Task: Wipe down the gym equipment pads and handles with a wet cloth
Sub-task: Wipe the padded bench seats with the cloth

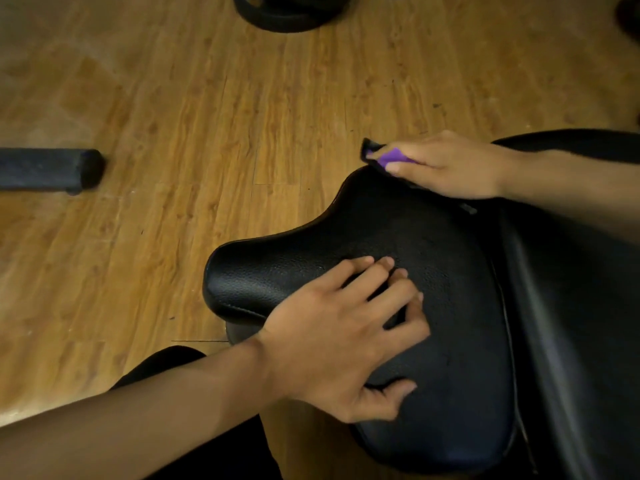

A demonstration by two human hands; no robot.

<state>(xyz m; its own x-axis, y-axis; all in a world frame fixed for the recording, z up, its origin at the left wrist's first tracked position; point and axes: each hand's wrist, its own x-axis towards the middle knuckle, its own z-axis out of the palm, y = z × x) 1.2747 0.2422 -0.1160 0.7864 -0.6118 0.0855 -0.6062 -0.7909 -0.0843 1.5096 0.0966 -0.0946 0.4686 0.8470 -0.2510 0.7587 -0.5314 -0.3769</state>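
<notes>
Seat pad (pixel 457 265): black, textured, bare across its middle.
Cloth (pixel 390 156): purple, at the seat pad's far edge.
Right hand (pixel 450 168): fingers curled over the cloth, gripping it.
Left hand (pixel 332 341): on the seat pad's near half, fingers loosely spread, holding nothing, apparently steadying.
Recommendation: draw the cloth from the far edge to the near edge in overlapping strokes, and lift the left hand so no patch is missed.
Foam handle (pixel 52 169): well left of the seat pad.

Wood-plank floor (pixel 173 98) w/ black plates (pixel 287 12) lying on it.
</notes>
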